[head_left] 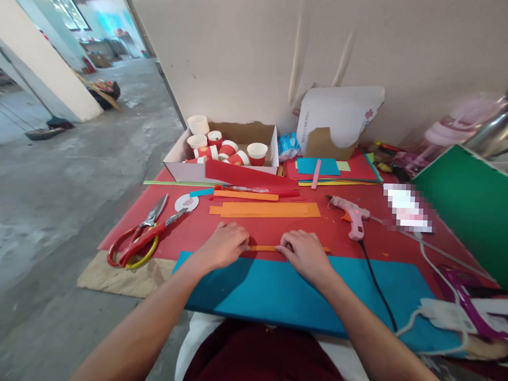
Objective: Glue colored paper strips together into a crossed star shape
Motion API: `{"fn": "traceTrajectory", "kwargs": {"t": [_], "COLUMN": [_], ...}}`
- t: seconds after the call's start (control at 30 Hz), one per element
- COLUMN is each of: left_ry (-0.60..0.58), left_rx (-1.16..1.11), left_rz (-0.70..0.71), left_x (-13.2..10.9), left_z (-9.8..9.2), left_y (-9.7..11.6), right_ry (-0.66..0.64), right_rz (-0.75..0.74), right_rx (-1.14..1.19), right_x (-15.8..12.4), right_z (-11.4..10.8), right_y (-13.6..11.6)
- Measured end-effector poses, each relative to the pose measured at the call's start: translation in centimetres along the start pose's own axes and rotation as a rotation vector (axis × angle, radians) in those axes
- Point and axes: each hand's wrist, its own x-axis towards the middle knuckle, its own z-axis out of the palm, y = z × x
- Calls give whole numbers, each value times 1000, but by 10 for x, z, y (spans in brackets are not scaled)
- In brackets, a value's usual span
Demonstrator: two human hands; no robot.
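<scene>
A narrow orange paper strip (263,248) lies across the red work surface, just beyond the edge of a blue sheet (275,294). My left hand (227,244) has its fingers closed on the strip's left part. Further right, my right hand (304,252) pinches the same strip between thumb and fingers, and its end sticks out past that hand. Wider orange paper strips (270,209) lie flat a little beyond my hands. A pink glue gun (352,215) rests on its side to the right, touching neither hand.
Red-handled scissors (139,236) lie at the left by a round white disc (187,203). Behind stands a box (183,170) of paper cups (257,153). Blue paper (319,166) lies at the back right. A green board (474,204) and a white cable (437,269) border the right side.
</scene>
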Motion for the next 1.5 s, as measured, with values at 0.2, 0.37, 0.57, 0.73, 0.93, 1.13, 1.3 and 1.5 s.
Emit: {"fn": "traceTrajectory", "kwargs": {"t": [0.2, 0.37, 0.57, 0.73, 0.93, 1.13, 1.3, 1.5], "left_ry": [-47, -79, -68, -35, -1, 207, 224, 241], "left_rx": [87, 91, 84, 88, 110, 246, 356, 406], "left_rz": [-1, -30, -36, -9, -26, 184, 340, 295], "left_x": [2, 4, 5, 5, 1, -10, -15, -15], "left_z": [-7, -9, -5, -3, -1, 8, 20, 27], "left_y": [7, 10, 8, 6, 8, 22, 33, 46], "right_ry": [-54, -74, -80, -98, -70, -62, -42, 10], "right_rz": [20, 17, 8, 10, -3, -5, -16, -3], "right_rx": [-74, -135, -156, -184, -191, -170, -101, 104], "right_x": [3, 6, 6, 8, 10, 11, 8, -3], "right_z": [-5, -7, -9, -10, -7, -6, -6, -8], "right_y": [-4, -6, -8, -12, -15, -12, -9, 21]}}
